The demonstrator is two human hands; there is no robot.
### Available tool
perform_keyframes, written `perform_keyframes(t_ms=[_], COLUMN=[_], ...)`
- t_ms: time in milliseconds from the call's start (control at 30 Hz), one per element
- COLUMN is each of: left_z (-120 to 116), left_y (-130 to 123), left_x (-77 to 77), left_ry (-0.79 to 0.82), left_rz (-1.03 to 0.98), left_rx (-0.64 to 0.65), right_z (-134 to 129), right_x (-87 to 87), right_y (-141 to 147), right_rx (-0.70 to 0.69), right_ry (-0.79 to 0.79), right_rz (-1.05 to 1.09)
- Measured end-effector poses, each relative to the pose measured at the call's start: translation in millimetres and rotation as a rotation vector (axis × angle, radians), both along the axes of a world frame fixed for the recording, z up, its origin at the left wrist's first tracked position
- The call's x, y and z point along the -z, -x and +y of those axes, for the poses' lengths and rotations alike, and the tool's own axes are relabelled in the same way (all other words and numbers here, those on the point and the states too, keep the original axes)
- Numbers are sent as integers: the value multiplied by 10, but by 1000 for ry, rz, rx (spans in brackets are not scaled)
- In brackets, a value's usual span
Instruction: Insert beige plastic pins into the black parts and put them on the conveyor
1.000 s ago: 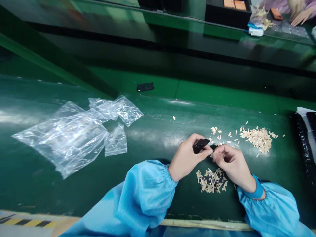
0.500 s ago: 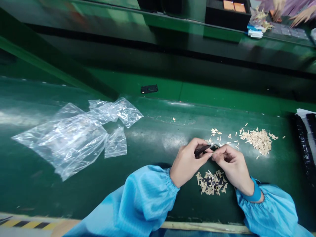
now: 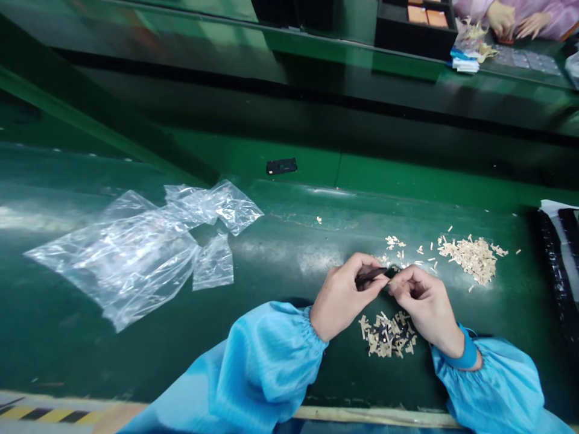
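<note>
My left hand point(image 3: 346, 295) is closed round a slim dark tapered piece point(image 3: 371, 276), its pointed end towards the right; its kind is not clear. My right hand point(image 3: 425, 301) pinches thumb and forefinger together, fingertips almost touching those of my left hand. Whatever sits between the right fingertips is too small to make out. Just below and between both hands lies a pile of small beige strips mixed with dark bits point(image 3: 388, 334). A larger heap of tiny beige pieces point(image 3: 473, 259) is beyond my right hand, with loose ones scattered to its left.
Clear plastic bags point(image 3: 140, 259) lie to the left. A flat black part point(image 3: 281, 166) is on the green strip beyond the worktop. Black wrapped material point(image 3: 567, 259) stands at the right edge. Across the way are a black box point(image 3: 414, 36) and a co-worker's hands point(image 3: 502, 21).
My hands stay almost in place; the dark piece has tilted slightly between them. The flat black part has shifted a little right. The co-worker's hands have come closer together.
</note>
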State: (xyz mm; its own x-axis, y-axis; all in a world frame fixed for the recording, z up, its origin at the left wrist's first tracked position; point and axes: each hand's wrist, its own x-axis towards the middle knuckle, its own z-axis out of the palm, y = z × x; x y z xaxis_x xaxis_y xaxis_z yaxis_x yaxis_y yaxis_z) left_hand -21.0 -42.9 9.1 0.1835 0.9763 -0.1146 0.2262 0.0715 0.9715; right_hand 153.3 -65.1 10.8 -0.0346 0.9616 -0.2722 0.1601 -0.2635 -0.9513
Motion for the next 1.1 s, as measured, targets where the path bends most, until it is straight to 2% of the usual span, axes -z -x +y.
perform_keyframes(t_ms=[200,400,533,633,967,1100], left_z=[-42,32,5,-30,-55,11], left_y=[36,65,41,16,0,35], left_x=[58,83,48,39,70,72], left_ry=[-183,-96,-67,-79,-198,-162], left_rz=[81,-19,-41,-15,75,55], left_rx=[30,-53,3,33,16,-50], right_z=[5,22,17,7,-6,7], right_x=[1,6,28,41,33,7], right_y=[-8,-42,-33,-24,-8,-19], right_rx=[-9,27,47,53,22,23], right_ry=[-5,-26,-19,-7,0,-30], right_rz=[9,-12,-7,2,-2,-26])
